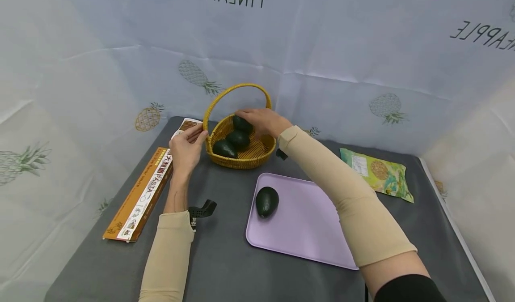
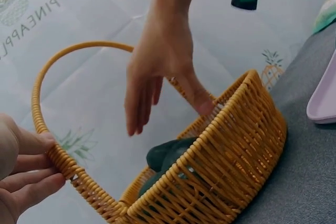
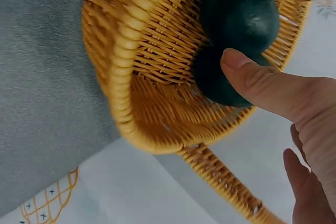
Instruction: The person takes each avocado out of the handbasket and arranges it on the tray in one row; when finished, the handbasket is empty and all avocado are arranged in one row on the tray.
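Apparently, the work stands partway: three dark green oval avocados (image 1: 238, 139) lie in the far yellow woven basket (image 1: 241, 163), a fourth avocado (image 1: 267, 202) on the nearer lilac rectangular tray (image 1: 307, 226); left hand (image 1: 187, 148) pinches the handle (image 1: 247, 85), right hand (image 1: 263, 121) hovers, fingers loose, grasping nothing

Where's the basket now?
Head view: the basket stands near the back edge of the table, left of and behind the tray, right of the pasta box.

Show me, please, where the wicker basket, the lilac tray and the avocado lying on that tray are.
Wicker basket (image 2: 239, 135): left wrist view, on its woven outer wall.
Lilac tray (image 1: 303, 223): head view, on its bare surface.
Avocado on the tray (image 1: 267, 202): head view, middle of its dark skin.
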The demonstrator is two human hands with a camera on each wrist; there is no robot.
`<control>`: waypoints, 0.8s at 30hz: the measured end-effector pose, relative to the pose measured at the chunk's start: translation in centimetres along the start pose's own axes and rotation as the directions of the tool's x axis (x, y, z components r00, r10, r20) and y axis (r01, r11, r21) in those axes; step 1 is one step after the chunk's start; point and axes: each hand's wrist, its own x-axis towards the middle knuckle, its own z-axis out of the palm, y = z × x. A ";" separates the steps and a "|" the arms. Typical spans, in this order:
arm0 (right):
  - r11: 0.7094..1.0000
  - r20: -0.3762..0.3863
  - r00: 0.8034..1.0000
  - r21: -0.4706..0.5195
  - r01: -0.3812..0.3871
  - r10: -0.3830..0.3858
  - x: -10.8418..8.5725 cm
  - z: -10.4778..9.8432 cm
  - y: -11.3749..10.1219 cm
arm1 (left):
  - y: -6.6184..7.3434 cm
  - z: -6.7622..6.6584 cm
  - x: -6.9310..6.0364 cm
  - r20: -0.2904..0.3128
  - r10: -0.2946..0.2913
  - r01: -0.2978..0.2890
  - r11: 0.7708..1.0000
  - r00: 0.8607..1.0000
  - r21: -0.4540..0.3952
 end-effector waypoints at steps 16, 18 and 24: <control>0.991 0.115 0.992 -0.127 -0.047 0.062 1.8 2.7 0.1 | 0.4 0.4 -0.2 0.018 0.000 0.000 1.000 1.000 -0.013; 0.992 0.134 0.988 -0.110 -0.056 0.071 1.5 2.6 0.0 | 0.3 0.3 -0.1 0.019 -0.008 0.008 1.000 1.000 -0.006; 0.996 0.143 0.986 -0.045 -0.076 0.082 0.9 2.4 0.0 | -0.1 -0.1 0.0 0.008 -0.009 0.009 1.000 1.000 -0.006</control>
